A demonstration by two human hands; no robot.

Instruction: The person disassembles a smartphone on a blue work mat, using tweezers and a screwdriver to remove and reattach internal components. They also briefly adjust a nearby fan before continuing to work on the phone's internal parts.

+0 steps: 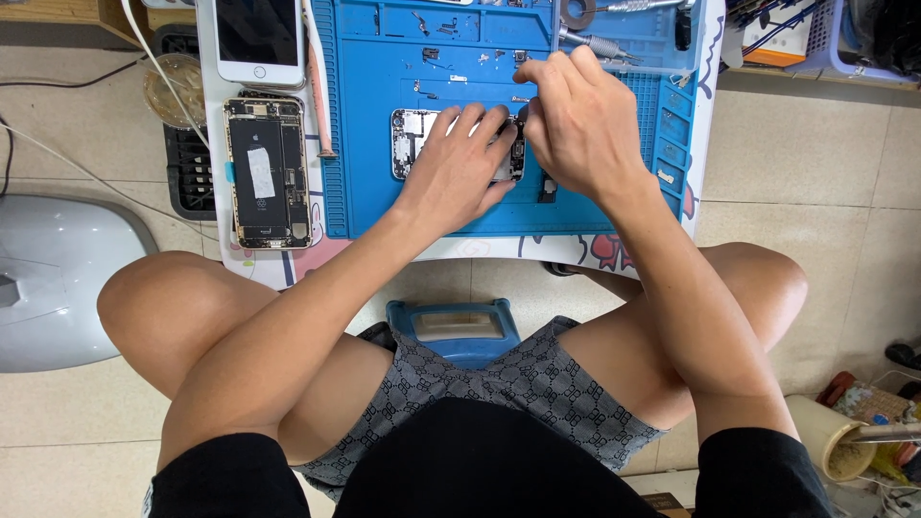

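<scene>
The opened phone frame (413,144) lies mid blue repair mat (384,206) on the bench, mostly hidden under my left hand (456,168), whose fingers spread flat across it. My right hand (576,120) bunches its fingers together at the frame's right end; what they pinch I cannot tell. Left of the mat sit another opened phone (267,173) and a white phone (257,40), cut off above.

Beige floor tiles (796,153) surround a small white tabletop (705,144), with a blue stool (453,331) below and a grey shell (53,278) far left.
</scene>
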